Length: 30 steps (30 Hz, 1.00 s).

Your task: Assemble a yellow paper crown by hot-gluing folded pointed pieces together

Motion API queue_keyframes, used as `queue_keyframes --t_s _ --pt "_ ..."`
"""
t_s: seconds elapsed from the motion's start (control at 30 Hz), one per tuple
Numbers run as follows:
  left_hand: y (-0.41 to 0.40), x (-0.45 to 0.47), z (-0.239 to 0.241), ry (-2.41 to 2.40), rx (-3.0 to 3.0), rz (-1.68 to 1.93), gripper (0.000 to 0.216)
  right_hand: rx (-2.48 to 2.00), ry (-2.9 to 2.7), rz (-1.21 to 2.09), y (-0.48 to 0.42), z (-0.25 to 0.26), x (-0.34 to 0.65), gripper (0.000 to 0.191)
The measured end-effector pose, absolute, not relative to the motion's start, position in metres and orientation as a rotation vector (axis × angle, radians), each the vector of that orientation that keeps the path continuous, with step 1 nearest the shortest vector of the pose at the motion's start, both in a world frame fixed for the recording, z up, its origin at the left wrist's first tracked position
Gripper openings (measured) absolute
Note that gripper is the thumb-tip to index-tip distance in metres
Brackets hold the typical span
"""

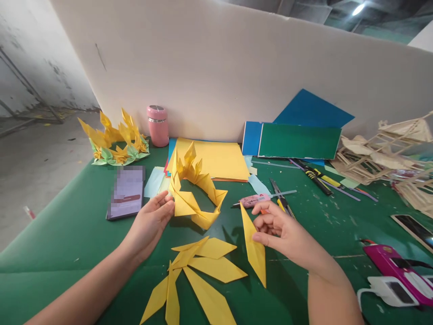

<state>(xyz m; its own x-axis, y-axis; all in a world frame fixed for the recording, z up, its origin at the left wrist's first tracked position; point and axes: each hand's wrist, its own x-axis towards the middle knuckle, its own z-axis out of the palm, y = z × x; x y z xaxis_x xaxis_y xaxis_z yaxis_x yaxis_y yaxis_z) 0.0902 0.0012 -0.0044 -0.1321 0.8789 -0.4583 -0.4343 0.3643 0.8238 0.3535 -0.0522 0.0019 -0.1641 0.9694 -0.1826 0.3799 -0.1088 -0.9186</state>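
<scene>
My left hand (154, 216) pinches the near left edge of a yellow folded-paper crown (194, 210), a ring with pointed peaks at its far side. Between the thumb and fingers of my right hand (275, 225) is a folded yellow paper piece (253, 246), long and pointed, held upright a little right of the crown. Below the crown, several similar folded paper pieces (216, 266) lie fanned out and overlapping on the green table (111, 257). A pink glue gun (252, 200) lies just behind my right hand, partly covered by the held piece.
A finished-looking yellow and green paper crown (118, 140), a pink flask (158, 126) and a phone (126, 192) stand or lie left. Yellow sheets (216, 155) lie behind. Right are cutters (318, 180), a wooden stick model (379, 153) and a magenta device (394, 266) with cables.
</scene>
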Motion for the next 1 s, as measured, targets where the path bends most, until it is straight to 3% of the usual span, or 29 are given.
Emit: queue_keyframes --t_s 0.27,0.43,0.53,0.6,0.77,1.0 --pt "-0.046 0.08 -0.01 1.396 0.506 1.194 0.027 -1.241 -1.2 1.42 -0.046 0.0 0.329 0.051" --pt "-0.065 0.076 -0.022 1.336 1.129 1.234 0.015 -1.144 -1.064 1.48 -0.046 -0.007 0.313 0.042" --pt "-0.068 0.09 -0.021 1.061 1.39 1.13 0.037 -1.016 -1.036 1.529 -0.046 -0.013 0.305 0.034" --pt "-0.066 0.099 -0.021 0.948 1.379 1.064 0.046 -0.957 -1.028 1.549 -0.046 -0.015 0.301 0.032" --pt "-0.065 0.109 -0.025 0.774 1.264 0.996 0.029 -0.969 -0.929 1.492 -0.045 -0.014 0.301 0.033" --pt "-0.052 0.128 -0.007 0.856 1.012 1.059 0.032 -1.001 -1.012 1.562 -0.047 -0.016 0.299 0.037"
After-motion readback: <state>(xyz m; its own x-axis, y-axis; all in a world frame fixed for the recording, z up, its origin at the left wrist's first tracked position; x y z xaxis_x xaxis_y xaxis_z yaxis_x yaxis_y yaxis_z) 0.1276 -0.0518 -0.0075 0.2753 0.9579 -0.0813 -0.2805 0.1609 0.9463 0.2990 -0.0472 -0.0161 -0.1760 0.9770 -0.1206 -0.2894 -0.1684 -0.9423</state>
